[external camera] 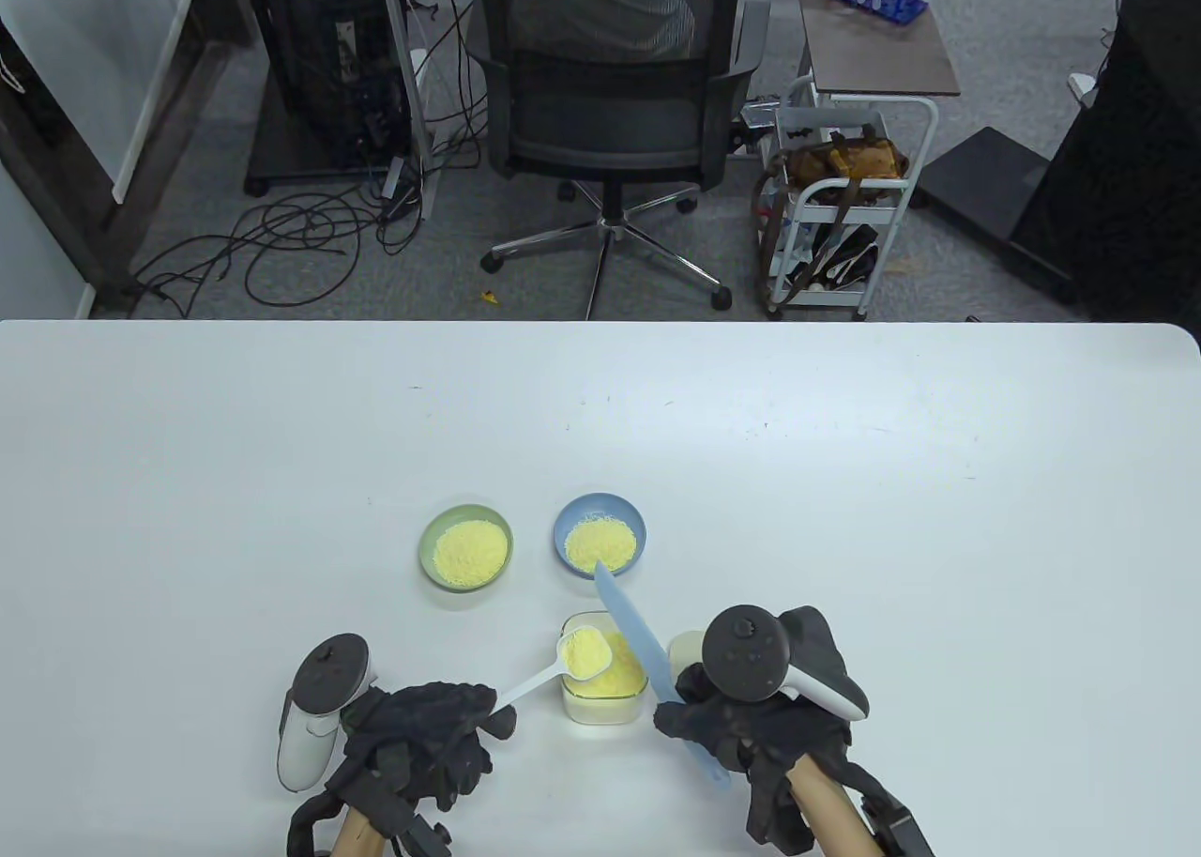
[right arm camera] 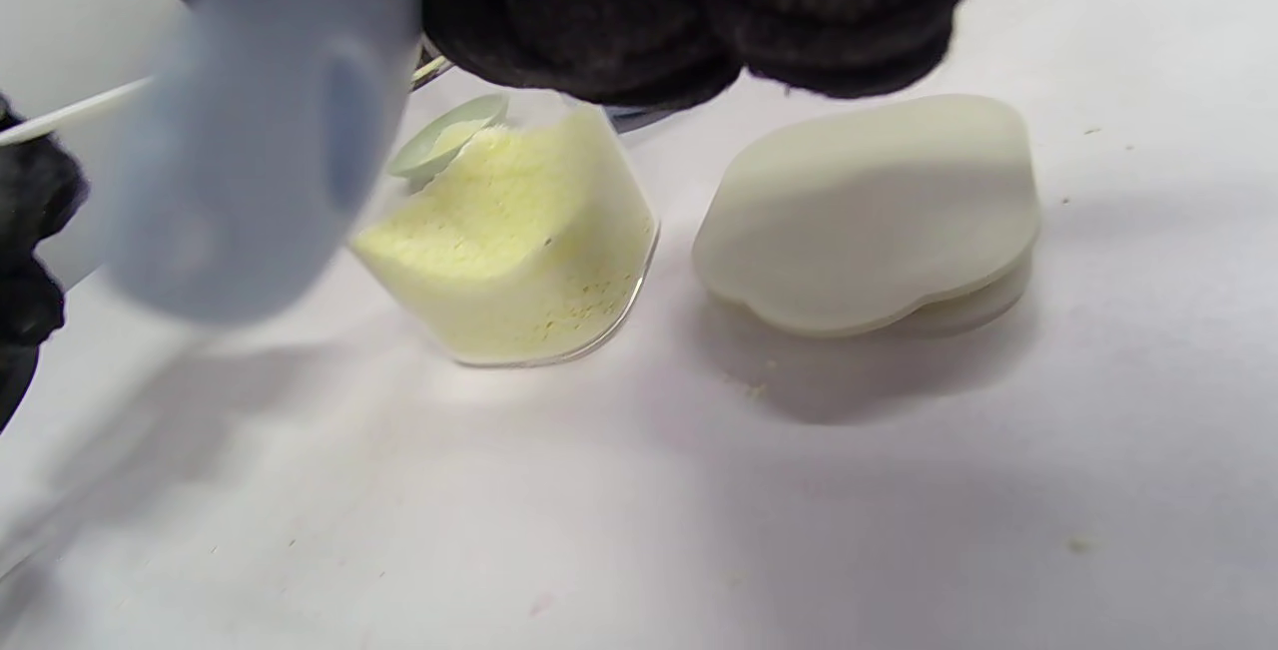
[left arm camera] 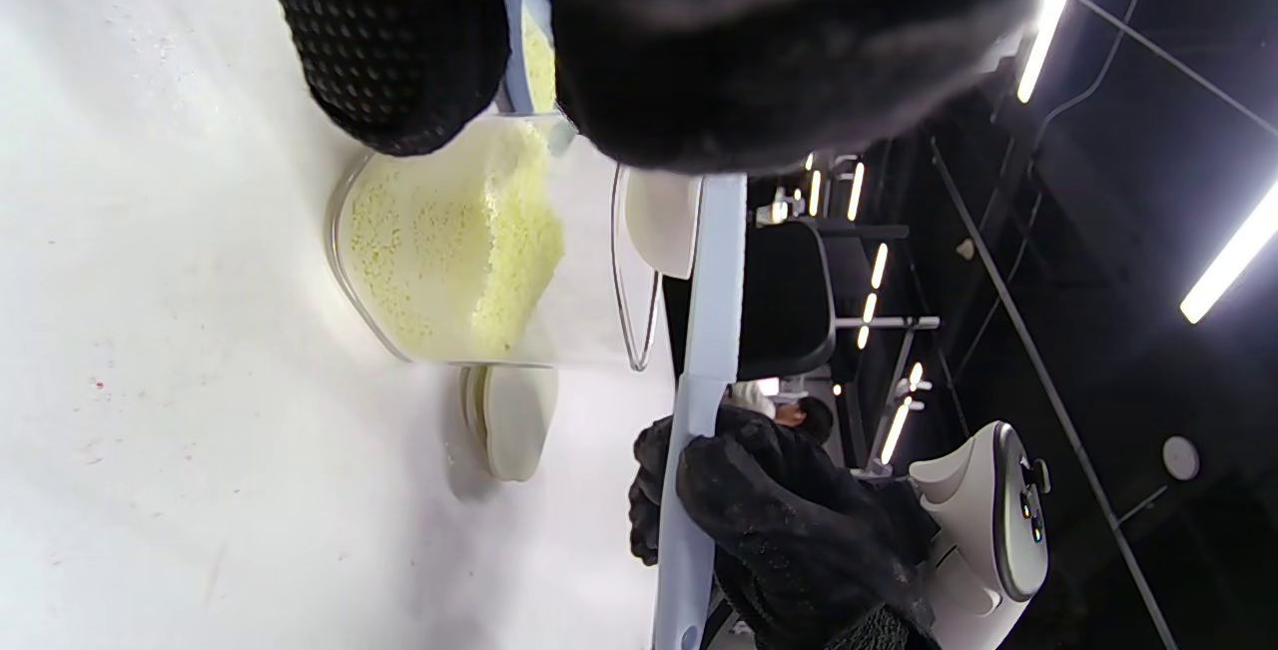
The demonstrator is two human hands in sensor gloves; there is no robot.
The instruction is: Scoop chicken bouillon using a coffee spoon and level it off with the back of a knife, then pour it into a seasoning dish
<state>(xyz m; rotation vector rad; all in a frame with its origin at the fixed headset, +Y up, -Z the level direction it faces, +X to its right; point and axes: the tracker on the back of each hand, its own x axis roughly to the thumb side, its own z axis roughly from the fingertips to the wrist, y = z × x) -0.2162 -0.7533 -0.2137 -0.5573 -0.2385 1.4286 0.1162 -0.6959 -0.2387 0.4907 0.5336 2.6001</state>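
My left hand (external camera: pixel 432 735) pinches the handle of a white coffee spoon (external camera: pixel 563 665). Its bowl, heaped with yellow bouillon, hovers over the clear jar (external camera: pixel 603 674) (left arm camera: pixel 449 261) (right arm camera: pixel 519 241) of bouillon. A light blue plastic knife (external camera: pixel 638 655) (left arm camera: pixel 709 350) (right arm camera: pixel 250 121) is gripped by my right hand (external camera: pixel 741 716). The blade slants up-left over the jar's right side, its tip near the blue dish (external camera: pixel 600 533). That dish and the green dish (external camera: pixel 466 549) both hold yellow granules.
The jar's cream lid (external camera: pixel 683 649) (right arm camera: pixel 869 211) (left arm camera: pixel 509 420) lies on the table just right of the jar, partly behind my right hand. Beyond the white table's (external camera: pixel 844 482) far edge stand an office chair (external camera: pixel 610 97) and a cart (external camera: pixel 844 209).
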